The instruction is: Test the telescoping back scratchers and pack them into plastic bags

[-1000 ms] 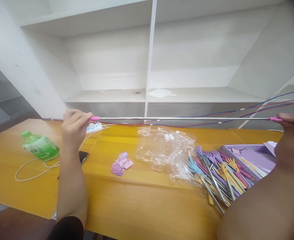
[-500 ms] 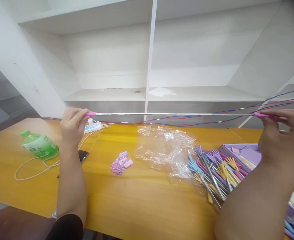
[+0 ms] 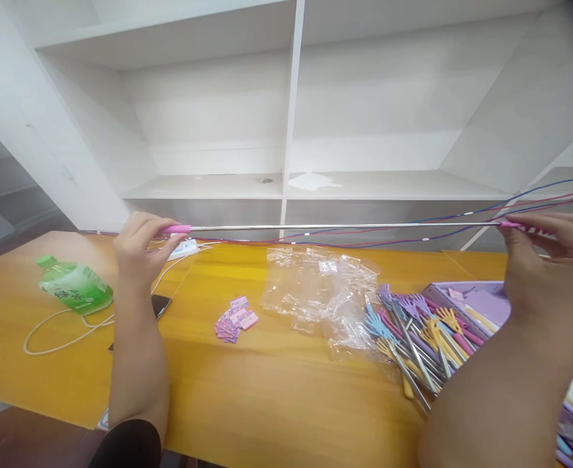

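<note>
A pink telescopic back scratcher point(image 3: 335, 226) is stretched out level above the table, its thin metal rod drawn long. My left hand point(image 3: 140, 247) pinches the pink handle at one end. At the other end my right hand point(image 3: 549, 253) is closed around the pink head, whose hand-shaped fingers are partly hidden by mine. Below my right forearm lies a pile of back scratchers point(image 3: 420, 335) in blue, purple, yellow and pink with metal rods. Clear plastic bags point(image 3: 316, 286) lie spread to the left of the pile, and small pink printed cards point(image 3: 235, 320) sit further left.
A green-capped bottle point(image 3: 75, 286) lies on the left of the wooden table point(image 3: 267, 396), near a white cable and a dark phone point(image 3: 160, 304). A power strip point(image 3: 184, 249) sits at the back. A purple box point(image 3: 442, 286) stands right. White shelving point(image 3: 291, 117) rises behind; wires run along it.
My left thumb has loosened and dropped a little, showing more of the pink handle. The rod has sunk slightly at its left end. The back scratcher stays extended between both hands.
</note>
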`<state>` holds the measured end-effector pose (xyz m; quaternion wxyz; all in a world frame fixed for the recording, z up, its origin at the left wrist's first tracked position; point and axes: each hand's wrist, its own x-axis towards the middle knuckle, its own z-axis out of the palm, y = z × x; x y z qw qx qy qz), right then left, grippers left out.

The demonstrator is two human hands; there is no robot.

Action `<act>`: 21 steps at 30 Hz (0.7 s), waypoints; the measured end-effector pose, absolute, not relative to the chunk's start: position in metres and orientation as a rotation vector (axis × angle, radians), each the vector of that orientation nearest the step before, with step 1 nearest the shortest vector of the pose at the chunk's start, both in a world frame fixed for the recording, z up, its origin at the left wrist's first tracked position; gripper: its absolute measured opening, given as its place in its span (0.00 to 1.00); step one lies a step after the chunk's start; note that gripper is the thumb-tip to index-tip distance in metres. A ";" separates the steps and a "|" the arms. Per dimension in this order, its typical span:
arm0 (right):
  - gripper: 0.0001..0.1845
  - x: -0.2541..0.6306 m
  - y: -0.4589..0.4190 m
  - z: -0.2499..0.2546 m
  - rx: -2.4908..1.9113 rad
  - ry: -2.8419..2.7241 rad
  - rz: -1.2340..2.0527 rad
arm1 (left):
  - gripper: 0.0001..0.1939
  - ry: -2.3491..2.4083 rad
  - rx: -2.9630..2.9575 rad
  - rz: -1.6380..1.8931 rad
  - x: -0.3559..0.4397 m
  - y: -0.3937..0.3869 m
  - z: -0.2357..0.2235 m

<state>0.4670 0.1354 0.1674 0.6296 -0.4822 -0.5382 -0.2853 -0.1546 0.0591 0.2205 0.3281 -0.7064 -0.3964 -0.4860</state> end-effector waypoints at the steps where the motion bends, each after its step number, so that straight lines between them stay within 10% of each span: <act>1: 0.19 0.467 0.136 0.167 -1.112 -1.237 -0.647 | 0.07 -1.057 -1.858 -1.274 -0.155 0.059 0.220; 21: 0.26 0.468 0.162 0.155 -1.145 -1.377 -0.836 | 0.02 -1.040 -1.772 -1.196 -0.147 0.058 0.225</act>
